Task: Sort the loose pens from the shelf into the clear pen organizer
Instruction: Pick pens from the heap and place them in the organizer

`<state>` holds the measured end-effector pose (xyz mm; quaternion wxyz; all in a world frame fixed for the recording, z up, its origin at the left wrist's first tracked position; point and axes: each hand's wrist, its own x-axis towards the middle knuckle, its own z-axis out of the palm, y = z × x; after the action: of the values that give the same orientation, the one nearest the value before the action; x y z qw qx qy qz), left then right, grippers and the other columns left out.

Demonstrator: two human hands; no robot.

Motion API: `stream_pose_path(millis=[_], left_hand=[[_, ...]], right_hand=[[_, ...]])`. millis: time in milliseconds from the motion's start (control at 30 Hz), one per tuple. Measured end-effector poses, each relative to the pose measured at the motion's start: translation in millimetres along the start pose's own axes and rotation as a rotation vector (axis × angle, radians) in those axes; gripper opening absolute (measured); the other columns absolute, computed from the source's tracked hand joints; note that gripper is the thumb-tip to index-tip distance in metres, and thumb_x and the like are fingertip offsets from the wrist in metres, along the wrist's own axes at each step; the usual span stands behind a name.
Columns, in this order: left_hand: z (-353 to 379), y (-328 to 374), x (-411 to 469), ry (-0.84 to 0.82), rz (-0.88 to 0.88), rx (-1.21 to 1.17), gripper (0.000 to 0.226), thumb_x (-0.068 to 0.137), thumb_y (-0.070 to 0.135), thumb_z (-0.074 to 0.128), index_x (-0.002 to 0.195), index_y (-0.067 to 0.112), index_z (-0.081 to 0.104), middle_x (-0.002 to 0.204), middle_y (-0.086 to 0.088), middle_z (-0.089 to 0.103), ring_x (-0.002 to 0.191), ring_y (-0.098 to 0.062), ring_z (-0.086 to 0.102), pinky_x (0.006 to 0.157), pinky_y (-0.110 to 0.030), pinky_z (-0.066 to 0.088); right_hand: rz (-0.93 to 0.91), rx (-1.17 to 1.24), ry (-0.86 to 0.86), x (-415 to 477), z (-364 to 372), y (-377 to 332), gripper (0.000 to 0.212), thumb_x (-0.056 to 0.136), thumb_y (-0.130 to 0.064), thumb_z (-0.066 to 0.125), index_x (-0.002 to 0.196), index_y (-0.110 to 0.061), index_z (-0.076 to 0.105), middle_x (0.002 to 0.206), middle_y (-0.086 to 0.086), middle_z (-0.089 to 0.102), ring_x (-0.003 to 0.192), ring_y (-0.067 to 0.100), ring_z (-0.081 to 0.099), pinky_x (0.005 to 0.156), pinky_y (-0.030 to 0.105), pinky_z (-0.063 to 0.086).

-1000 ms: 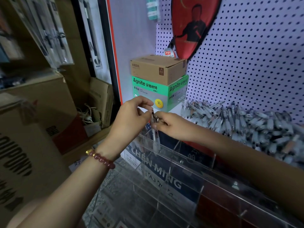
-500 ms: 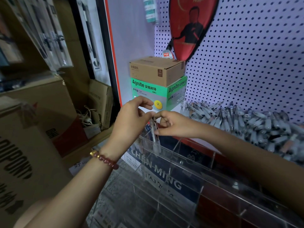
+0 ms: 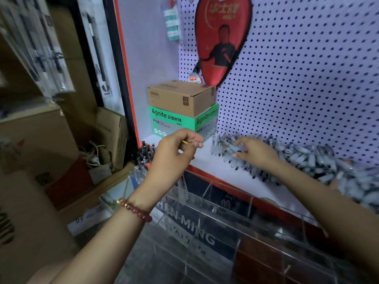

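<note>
**A:** What is nearest to you?

**B:** The clear pen organizer (image 3: 250,206), with its thin dividers, just below the edge of the shelf (image 3: 205,160). Some dark pens (image 3: 146,153) stand at its far left corner.

**A:** And the hands?

**B:** They are apart. The left hand (image 3: 176,154), with a bead bracelet (image 3: 135,210) on the wrist, is above the left part of the organizer. Its fingers are curled and the thumb meets the forefinger. I cannot tell if it pinches something. The right hand (image 3: 256,153) lies on the left end of the loose pens (image 3: 307,158), and its fingers and thumb curl round some of them.

**A:** Where do those pens lie?

**B:** In a long heap on the white shelf, against the pegboard (image 3: 307,78). To the left of the heap, a brown carton (image 3: 176,97) sits on a green Agnite box (image 3: 172,119). A red racket cover (image 3: 223,37) hangs above them.
</note>
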<state>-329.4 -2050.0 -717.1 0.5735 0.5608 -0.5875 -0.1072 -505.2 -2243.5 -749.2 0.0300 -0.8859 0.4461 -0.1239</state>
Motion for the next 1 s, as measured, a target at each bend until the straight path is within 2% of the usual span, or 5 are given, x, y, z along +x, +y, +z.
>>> stream_pose_path(millis=[133,433,667,900,1000], left_hand=[[11.9,3.2,2.1,-0.024,0.002,-0.047,0.033,0.090,-0.004,0.055,0.084,0.027,0.063,0.080,0.014,0.067,0.060,-0.001,0.054,0.062,-0.016,0.049],[28.8,7.0,-0.1,-0.181,-0.085,-0.194,0.028,0.093,-0.005,0.051,0.092,0.021,0.062,0.089,0.003,0.068,0.063,-0.004,0.061,0.055,-0.015,0.047],[37.1,9.8,4.3,-0.149,-0.198,-0.446,0.032,0.099,-0.002,0.037,0.112,0.024,0.050,0.129,0.001,0.047,0.115,-0.006,0.057,0.090,-0.026,0.054],[27.6,14.3,15.5,0.037,-0.193,-0.485,0.025,0.101,0.002,0.032,0.117,0.012,0.048,0.116,0.000,0.051,0.109,-0.013,0.056,0.095,-0.028,0.050],[23.9,14.1,16.2,0.084,-0.137,-0.417,0.020,0.100,0.000,0.035,0.109,0.007,0.052,0.100,0.001,0.057,0.087,-0.004,0.062,0.077,-0.018,0.054]], right_hand=[[-0.004,-0.193,0.120,4.3,13.9,-2.4,0.026,0.094,-0.039,0.055,0.104,-0.016,0.056,0.074,-0.006,0.053,0.062,0.010,0.053,0.044,0.021,0.037],[0.131,0.256,0.288,6.6,-25.3,-10.9,0.018,0.095,-0.015,0.051,0.078,-0.011,0.056,0.068,-0.003,0.052,0.056,0.014,0.048,0.051,0.022,0.034],[0.036,1.152,-0.300,-2.3,-81.6,-43.8,0.006,0.093,-0.003,0.049,0.091,-0.005,0.055,0.076,0.003,0.067,0.050,0.006,0.040,0.042,0.015,0.028],[-0.282,0.992,-0.651,-13.9,-86.4,-66.7,0.016,0.087,-0.021,0.058,0.095,-0.008,0.055,0.086,-0.001,0.072,0.070,0.010,0.060,0.059,0.018,0.047],[-0.182,0.587,-0.333,-2.1,-65.6,-53.2,0.020,0.094,-0.027,0.056,0.096,-0.008,0.062,0.091,-0.003,0.071,0.072,0.007,0.061,0.069,0.024,0.050]])
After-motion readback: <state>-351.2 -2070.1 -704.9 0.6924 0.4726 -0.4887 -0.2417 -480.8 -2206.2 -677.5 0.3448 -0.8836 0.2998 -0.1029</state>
